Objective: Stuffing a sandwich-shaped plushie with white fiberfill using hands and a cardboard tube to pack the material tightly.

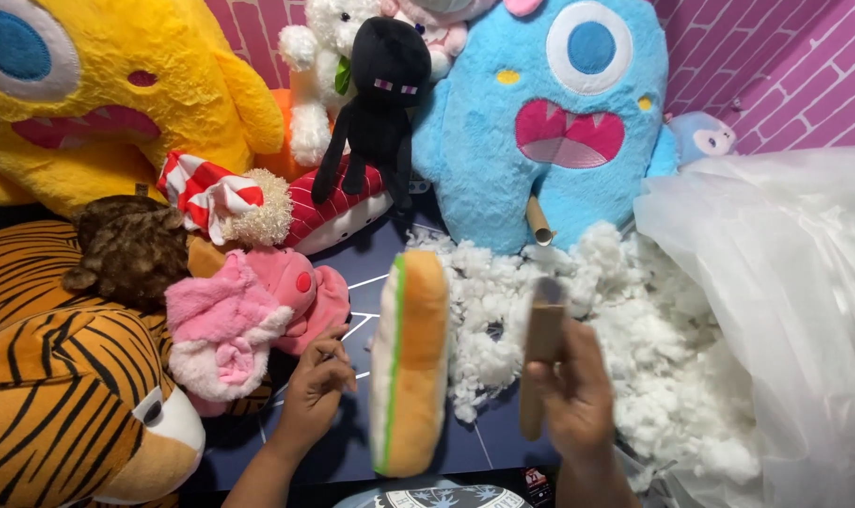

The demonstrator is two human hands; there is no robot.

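A sandwich-shaped plush cushion (411, 362), tan with a green stripe, stands on edge between my hands on the dark blue mat (371, 259). My left hand (316, 388) rests just left of it with fingers curled, holding nothing. My right hand (575, 390) grips a brown cardboard tube (540, 362), held upright and blurred. A heap of white stuffing fibre (625, 320) lies behind and to the right of the cushion.
Plush toys ring the mat: a tiger (65, 395), pink toy (244, 315), brown toy (131, 249), yellow monster (98, 89), black figure (376, 103), blue monster (550, 122). A second cardboard tube (538, 221) leans on the blue monster. A clear plastic bag (785, 282) fills the right.
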